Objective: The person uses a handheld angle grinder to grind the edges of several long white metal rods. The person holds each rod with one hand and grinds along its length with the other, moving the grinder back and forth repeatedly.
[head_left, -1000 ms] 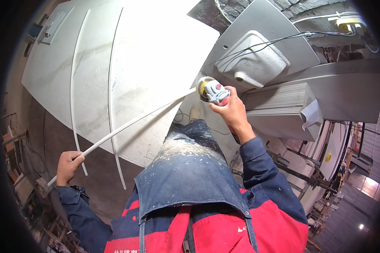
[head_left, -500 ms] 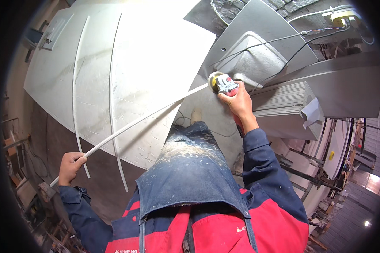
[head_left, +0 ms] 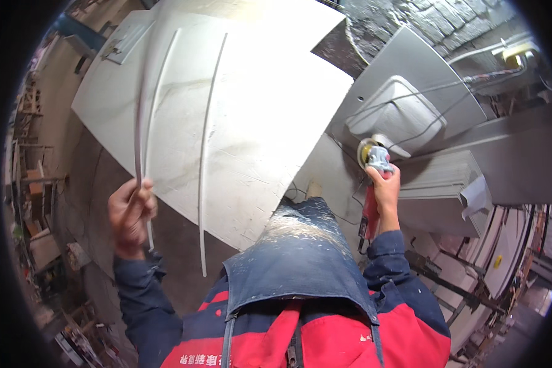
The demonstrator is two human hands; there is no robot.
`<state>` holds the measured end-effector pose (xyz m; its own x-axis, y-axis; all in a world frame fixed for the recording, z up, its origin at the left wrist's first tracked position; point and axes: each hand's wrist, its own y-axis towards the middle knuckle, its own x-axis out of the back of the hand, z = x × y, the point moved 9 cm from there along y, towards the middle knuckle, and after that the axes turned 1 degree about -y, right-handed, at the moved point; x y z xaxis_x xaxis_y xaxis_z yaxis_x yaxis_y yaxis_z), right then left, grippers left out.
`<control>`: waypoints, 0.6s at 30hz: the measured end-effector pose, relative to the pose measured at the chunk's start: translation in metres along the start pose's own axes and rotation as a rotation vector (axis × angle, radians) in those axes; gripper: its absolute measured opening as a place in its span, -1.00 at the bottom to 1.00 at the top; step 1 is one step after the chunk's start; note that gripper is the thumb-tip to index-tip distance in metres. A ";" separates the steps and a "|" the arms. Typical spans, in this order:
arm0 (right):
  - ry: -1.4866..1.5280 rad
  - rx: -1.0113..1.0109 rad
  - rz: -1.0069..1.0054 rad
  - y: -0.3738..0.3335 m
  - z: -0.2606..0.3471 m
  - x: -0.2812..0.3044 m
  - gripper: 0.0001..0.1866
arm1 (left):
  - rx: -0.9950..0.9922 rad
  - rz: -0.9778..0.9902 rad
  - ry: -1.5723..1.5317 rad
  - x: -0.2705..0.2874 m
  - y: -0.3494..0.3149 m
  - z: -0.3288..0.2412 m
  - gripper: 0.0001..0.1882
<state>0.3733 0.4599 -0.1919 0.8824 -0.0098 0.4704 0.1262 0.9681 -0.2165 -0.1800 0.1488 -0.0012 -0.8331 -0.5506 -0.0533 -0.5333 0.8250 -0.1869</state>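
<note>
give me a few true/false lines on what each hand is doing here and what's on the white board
1. The left hand grips a thin white strip. True.
2. The right hand holds a hammer. False: it holds an angle grinder with a red body.
3. Two more white strips lie on the white board. True.
4. The grinder disc is cutting the held strip. False: the strip is far off to the left, apart from the grinder.
5. The person wears a green apron. False: the apron is dusty blue denim.

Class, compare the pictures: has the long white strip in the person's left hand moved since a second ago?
Yes. The white strip, held by the left hand, has swung from slanting across the white panel toward the grinder to upright at the panel's left.
</note>
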 end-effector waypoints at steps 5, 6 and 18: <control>0.210 -0.050 0.011 -0.014 -0.015 0.003 -0.22 | -0.309 0.252 -0.099 -0.128 0.029 -0.057 -0.78; 0.224 -0.068 0.005 -0.019 -0.013 0.005 -0.20 | -0.354 0.240 -0.163 -0.135 0.035 -0.071 -0.78; 0.370 -0.127 -0.095 -0.054 -0.005 0.073 -0.23 | 0.244 0.012 -0.764 -0.159 0.068 0.175 -0.84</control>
<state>0.4336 0.4056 -0.1503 0.9649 -0.2092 0.1588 0.2492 0.9203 -0.3016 -0.0580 0.2704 -0.1770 -0.4607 -0.5493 -0.6971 -0.4041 0.8291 -0.3863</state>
